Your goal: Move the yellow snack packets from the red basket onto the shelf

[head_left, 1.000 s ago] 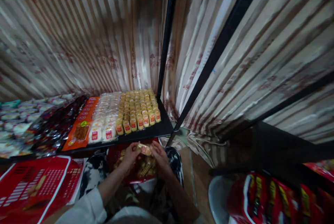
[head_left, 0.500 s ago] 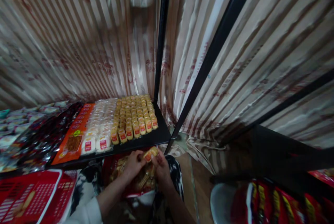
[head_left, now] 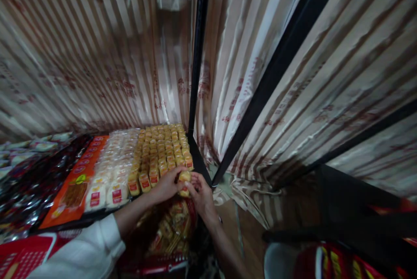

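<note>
Left hand point(head_left: 172, 185) and right hand point(head_left: 202, 195) are pinching one yellow packet point(head_left: 185, 176), two-sided grip probably steadying it, between loose packets point(head_left: 169, 230) and yellow rows point(head_left: 163, 149); front labels point(head_left: 144, 182) are facing outward, likely for reading.

Both the left hand point(head_left: 168, 187) and right hand point(head_left: 202, 196) have advanced from above the red bag point(head_left: 153, 268) to the front edge of the black shelf point(head_left: 200, 162). The held yellow pack point(head_left: 184, 177), previously crosswise, now stands label end down. The left hand now obscures the front of the rightmost yellow rows point(head_left: 163, 144).
</note>
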Demonstrator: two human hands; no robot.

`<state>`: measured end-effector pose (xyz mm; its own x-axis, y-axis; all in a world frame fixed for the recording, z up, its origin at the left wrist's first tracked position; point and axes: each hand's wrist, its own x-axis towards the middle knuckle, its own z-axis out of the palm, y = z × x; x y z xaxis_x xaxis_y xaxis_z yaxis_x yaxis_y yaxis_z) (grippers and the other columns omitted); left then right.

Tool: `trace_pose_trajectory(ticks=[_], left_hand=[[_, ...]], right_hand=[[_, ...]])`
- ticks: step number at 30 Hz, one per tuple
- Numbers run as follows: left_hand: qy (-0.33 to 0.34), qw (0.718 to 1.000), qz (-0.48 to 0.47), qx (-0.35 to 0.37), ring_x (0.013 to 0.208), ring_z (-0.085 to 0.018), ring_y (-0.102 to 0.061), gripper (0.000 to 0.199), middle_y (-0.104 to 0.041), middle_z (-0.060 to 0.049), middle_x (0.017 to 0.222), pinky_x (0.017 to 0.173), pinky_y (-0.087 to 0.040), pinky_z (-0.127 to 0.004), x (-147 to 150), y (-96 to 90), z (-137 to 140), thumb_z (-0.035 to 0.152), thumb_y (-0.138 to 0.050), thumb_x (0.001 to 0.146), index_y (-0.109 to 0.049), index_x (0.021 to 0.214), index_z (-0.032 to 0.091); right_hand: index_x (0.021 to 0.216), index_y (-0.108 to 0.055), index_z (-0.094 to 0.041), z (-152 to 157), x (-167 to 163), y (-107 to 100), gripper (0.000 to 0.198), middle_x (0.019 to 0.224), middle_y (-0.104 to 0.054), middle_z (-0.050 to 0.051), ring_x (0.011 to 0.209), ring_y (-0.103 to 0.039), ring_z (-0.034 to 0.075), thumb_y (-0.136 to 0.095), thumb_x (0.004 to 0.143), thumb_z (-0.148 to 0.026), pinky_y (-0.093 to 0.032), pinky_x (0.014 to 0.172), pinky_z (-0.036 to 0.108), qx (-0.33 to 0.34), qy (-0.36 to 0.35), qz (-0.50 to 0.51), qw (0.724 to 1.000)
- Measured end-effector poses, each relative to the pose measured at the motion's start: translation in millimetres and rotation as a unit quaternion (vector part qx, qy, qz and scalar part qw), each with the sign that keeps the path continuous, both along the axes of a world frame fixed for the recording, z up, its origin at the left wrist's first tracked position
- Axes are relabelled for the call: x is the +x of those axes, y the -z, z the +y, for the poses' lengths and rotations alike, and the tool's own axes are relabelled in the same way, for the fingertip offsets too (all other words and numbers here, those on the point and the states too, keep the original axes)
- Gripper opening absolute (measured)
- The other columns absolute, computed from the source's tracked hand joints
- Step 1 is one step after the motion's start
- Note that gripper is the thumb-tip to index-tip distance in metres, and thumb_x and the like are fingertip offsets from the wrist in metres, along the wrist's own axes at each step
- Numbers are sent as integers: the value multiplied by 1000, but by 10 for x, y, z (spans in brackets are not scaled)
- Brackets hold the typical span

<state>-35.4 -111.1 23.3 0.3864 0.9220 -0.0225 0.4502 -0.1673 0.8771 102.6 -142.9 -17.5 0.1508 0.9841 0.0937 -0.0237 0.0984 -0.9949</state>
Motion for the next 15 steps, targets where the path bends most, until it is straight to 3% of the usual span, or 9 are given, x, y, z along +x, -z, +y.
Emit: trace_pose_trajectory(ticks=[4,7,11,15], left_hand=[[9,999,-41,-27,73,-12,-56,29,-62,0,80,69,-44,-23,32,-40,357,19,-59,73,-56,102,15],[-16,998,-61,-5,74,-12,-55,26,-60,2,78,72,-44,-23,47,-103,682,13,-60,68,-55,93,17],[-94,994,-21,45,77,-12,-56,26,-61,2,82,76,-45,-26,85,-207,1190,11,-60,67,-53,92,17],[-154,980,70,105,77,-13,-58,24,-62,1,84,75,-45,-26,178,-350,1632,16,-59,71,-54,95,17]], right_hand=[[102,-59,-17,236,19,-90,32,95,-66,7,85,-61,18,-59,77,-38,-49,78,29,25,36,-25,999],[112,-57,-17,407,60,-68,39,113,-62,10,102,-59,20,-47,85,-43,-45,91,35,36,78,-61,994],[123,-53,-14,637,123,106,50,130,-54,13,122,-46,23,-39,87,-46,-32,106,42,20,110,-131,985],[131,-48,-14,789,144,325,56,137,-47,12,130,-38,23,-40,86,-48,-25,111,43,-1,90,-157,983]])
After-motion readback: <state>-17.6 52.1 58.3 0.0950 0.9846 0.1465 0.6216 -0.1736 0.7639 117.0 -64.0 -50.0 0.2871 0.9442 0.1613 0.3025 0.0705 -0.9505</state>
